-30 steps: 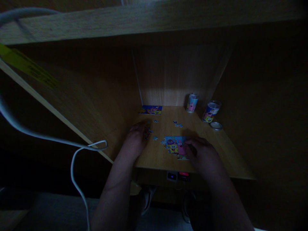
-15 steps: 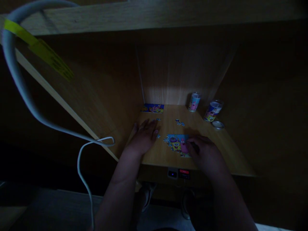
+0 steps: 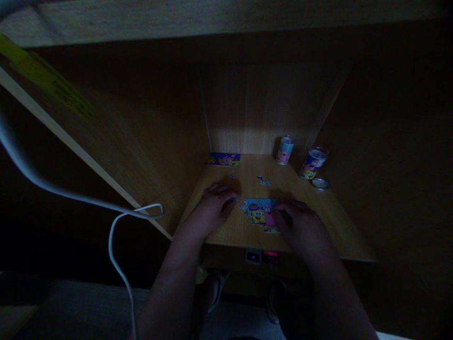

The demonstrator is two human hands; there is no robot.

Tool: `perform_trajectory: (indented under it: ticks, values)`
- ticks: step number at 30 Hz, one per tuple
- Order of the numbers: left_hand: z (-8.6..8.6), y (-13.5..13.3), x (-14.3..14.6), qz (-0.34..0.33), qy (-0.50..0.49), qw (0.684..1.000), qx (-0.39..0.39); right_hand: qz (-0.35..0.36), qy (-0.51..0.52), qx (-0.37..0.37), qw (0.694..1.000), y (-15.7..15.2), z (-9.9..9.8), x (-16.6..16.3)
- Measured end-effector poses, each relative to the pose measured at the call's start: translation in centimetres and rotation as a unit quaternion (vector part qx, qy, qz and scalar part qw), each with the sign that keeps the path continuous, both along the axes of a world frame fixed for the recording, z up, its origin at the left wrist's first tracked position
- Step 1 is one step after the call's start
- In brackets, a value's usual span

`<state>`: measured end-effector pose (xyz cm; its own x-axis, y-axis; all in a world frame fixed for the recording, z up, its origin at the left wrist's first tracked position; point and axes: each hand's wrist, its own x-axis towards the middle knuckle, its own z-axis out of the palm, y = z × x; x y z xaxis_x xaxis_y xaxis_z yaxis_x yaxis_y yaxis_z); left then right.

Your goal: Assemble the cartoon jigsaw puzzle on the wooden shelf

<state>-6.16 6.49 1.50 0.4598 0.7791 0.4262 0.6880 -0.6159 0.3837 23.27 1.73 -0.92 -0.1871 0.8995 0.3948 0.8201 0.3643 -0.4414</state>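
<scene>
My left hand (image 3: 214, 210) rests on the wooden desk (image 3: 244, 238), its fingertips closed over a small jigsaw piece (image 3: 232, 200) just left of the partly assembled cartoon jigsaw puzzle (image 3: 260, 215). My right hand (image 3: 297, 224) lies curled over the puzzle's right edge, and its fingers hide that part. I cannot tell whether it holds a piece. Loose pieces (image 3: 264, 182) lie beyond the puzzle, and another small piece (image 3: 231, 175) lies farther left.
A printed picture card (image 3: 224, 159) lies at the back left of the desk. Two cartoon-printed cans (image 3: 285, 150) (image 3: 313, 164) and a round metal lid (image 3: 320, 184) stand at the back right. Wooden walls enclose the desk. A white cable (image 3: 116, 245) hangs at the left.
My left hand has moved right, from spread flat on the desk to curled with its fingertips over the small piece. My right hand has stayed at the puzzle's right edge.
</scene>
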Motion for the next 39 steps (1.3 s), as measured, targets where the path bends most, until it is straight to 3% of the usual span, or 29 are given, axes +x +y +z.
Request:
perform_trajectory:
  ticks: [11,16,20,30,39]
  values:
    - [-0.6,0.4,-0.6,0.112,0.028,0.993,0.031,-0.003,0.008,-0.011,1.000,0.0,0.0,0.0]
    - [-1.0,0.1,-0.5,0.047,0.063,0.997,0.027,-0.002,0.006,-0.003,1.000,0.0,-0.1,0.0]
    - [-1.3,0.3,-0.5,0.045,0.068,0.997,-0.017,0.000,0.003,0.000,1.000,0.0,-0.1,0.0]
    - [0.2,0.0,-0.6,0.020,-0.019,0.999,-0.037,0.004,-0.006,-0.008,1.000,-0.1,0.2,-0.1]
    - [0.8,-0.7,-0.2,0.020,-0.099,0.988,-0.116,0.027,-0.013,-0.001,1.000,0.0,0.1,-0.1]
